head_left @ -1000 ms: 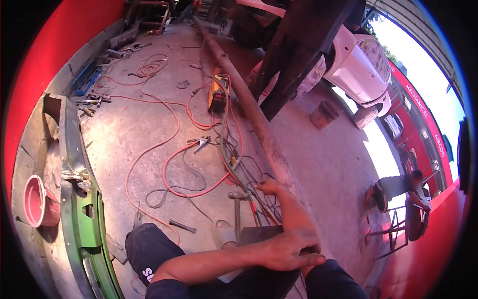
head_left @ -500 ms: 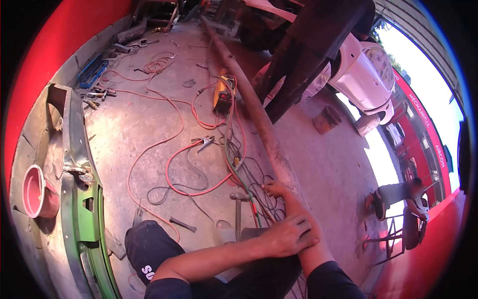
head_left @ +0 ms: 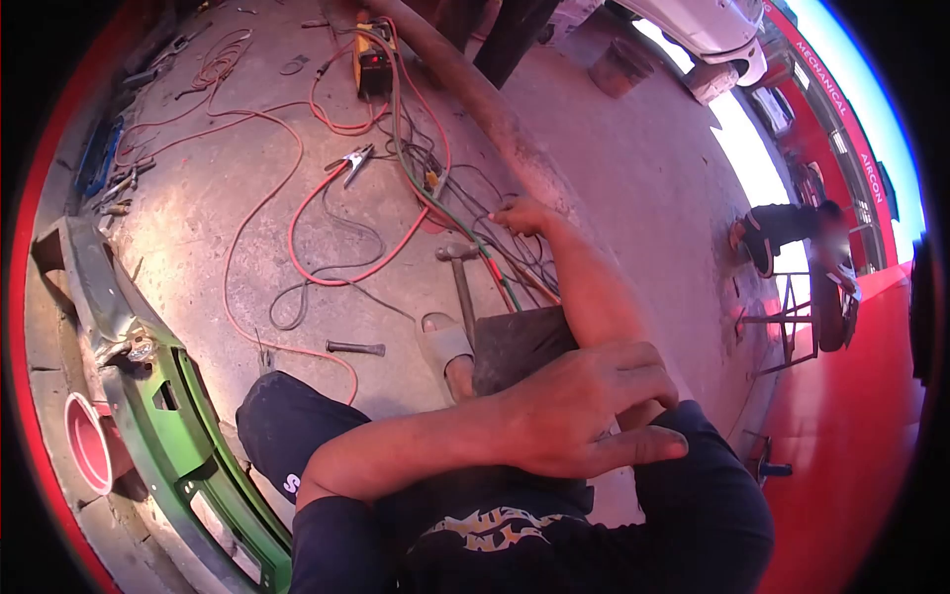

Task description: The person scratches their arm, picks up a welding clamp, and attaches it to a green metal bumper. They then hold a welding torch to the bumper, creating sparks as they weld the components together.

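My left hand [head_left: 594,408] reaches across my body near my right upper arm, with its fingers curled and its thumb apart; nothing shows in its grip. My right hand [head_left: 524,216] hangs forward past my knee, its fingers loosely bent and holding nothing visible. Beside it lie tangled dark and green cables [head_left: 465,233]. A hammer [head_left: 460,272] lies on the floor close to my sandalled foot [head_left: 445,342]. Left of the foot is a short dark metal rod with a wider end [head_left: 356,347]. Farther off, a grounding clamp [head_left: 358,163] sits on a red cable.
A yellow-black machine with a red light [head_left: 373,64] stands by a long rusty pipe [head_left: 485,114]. To the left are a green metal car panel [head_left: 183,416] and a red bucket [head_left: 94,445]. Another person [head_left: 787,233] is at a metal frame on the right; a white car [head_left: 698,30] stands behind.
My view has tilted down, so the floor things sit higher. My left hand has lifted from my right forearm and come nearer. My right hand still hangs by the cables.
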### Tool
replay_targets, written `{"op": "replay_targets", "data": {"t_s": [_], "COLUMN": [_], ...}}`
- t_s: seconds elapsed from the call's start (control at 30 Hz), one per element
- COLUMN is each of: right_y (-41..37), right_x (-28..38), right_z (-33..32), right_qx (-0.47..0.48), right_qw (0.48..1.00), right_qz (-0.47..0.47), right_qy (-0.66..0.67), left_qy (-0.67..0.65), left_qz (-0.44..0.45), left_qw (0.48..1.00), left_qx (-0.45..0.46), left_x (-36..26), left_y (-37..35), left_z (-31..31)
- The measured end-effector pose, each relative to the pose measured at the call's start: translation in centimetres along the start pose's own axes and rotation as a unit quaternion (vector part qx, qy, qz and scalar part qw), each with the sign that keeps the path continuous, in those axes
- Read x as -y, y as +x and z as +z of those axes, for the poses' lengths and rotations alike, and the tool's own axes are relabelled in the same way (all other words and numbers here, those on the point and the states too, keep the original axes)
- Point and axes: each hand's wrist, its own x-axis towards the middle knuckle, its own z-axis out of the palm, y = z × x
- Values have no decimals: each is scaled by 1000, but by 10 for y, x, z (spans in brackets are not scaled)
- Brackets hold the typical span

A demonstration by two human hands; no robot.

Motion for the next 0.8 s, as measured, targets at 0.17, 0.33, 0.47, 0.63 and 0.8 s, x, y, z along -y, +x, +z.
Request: {"op": "replay_targets", "data": {"t_s": [0.17, 0.33, 0.47, 0.63, 0.8], "right_y": [6, -21, -29, -25, -27], "right_x": [7, 28, 35, 29, 28], "right_z": [3, -2, -5, -5, -1], "right_qx": [-11, -2, 1, 4, 10], "right_qw": [1000, 999, 996, 996, 996], "right_qz": [-5, -19, -17, -22, -23], "right_qy": [2, -30, -84, -88, -88], "left_qy": [114, 207, 305, 227, 169], "left_qz": [4, -117, -107, -96, -81], "left_qw": [993, 971, 945, 969, 982], "left_qx": [-29, -7, -57, -1, 24], "left_x": [16, 56, 48, 45, 39], "left_y": [0, 2, 3, 4, 4], "left_z": [-1, -30, -51, -32, -15]}}
